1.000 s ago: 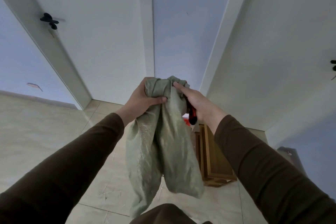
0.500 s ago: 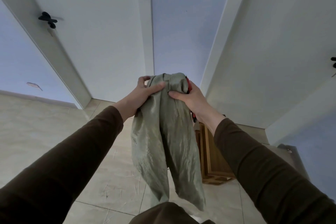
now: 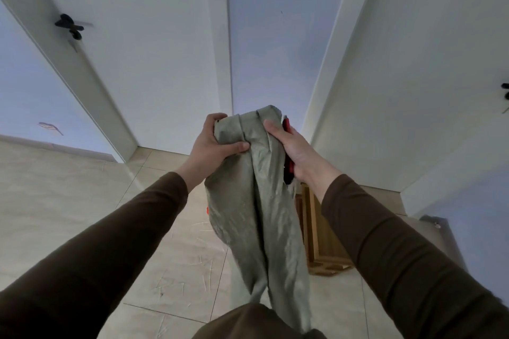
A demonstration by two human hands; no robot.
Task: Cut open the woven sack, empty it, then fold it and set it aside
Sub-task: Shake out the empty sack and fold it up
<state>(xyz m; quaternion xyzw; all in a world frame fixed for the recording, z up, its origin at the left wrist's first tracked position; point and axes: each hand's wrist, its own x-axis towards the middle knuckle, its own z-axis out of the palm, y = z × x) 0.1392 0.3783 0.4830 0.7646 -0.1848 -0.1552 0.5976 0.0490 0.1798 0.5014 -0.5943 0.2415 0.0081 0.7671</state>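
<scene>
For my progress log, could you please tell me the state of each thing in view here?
woven sack: limp, bunched at the top, hanging in the air.
left hand: grips the sack's gathered top.
right hand: holds the sack and a red cutter.
wooden crate: on the floor, behind the sack.
door: shut.

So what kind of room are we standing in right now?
Probably an indoor hallway or entry of a home: white doors with a black handle, a pale tiled floor, and a wooden crate against the wall. The sack hangs from both hands, left hand and right hand.
</scene>
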